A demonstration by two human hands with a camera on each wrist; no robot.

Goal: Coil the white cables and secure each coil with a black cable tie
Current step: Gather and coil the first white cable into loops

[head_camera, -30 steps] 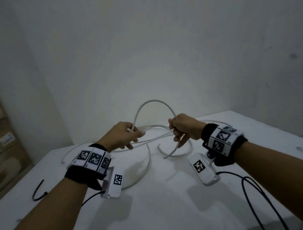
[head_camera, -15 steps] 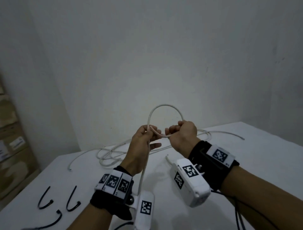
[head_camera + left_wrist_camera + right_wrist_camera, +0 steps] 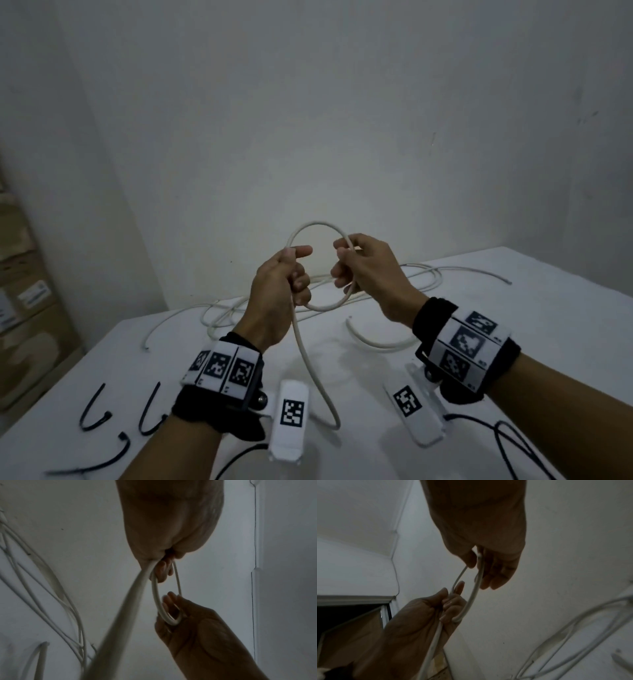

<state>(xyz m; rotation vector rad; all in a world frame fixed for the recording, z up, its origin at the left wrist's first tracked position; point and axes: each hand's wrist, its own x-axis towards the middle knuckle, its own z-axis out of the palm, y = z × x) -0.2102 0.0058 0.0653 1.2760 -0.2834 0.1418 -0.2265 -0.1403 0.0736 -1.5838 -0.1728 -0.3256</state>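
Note:
A white cable (image 3: 317, 224) forms a small round loop held up between my hands above the white table (image 3: 548, 325). My left hand (image 3: 291, 270) grips the loop's left side where the strands cross, and the cable's tail (image 3: 313, 370) hangs from it down to the table. My right hand (image 3: 349, 263) holds the loop's right side with curled fingers. The left wrist view shows the loop (image 3: 157, 596) running between both hands; the right wrist view shows the same loop (image 3: 474, 588). Several black cable ties (image 3: 94, 406) lie on the table at the near left.
More loose white cables (image 3: 428, 277) lie tangled across the table's far side, with one short piece (image 3: 376, 342) under my right wrist. Cardboard boxes (image 3: 24, 308) stand left of the table. Black camera leads (image 3: 507, 442) trail at the near right. A plain wall stands behind.
My hands have come close together and then parted slightly, turning the wide arch of cable into a small closed loop. The view has shifted, bringing the black ties into sight.

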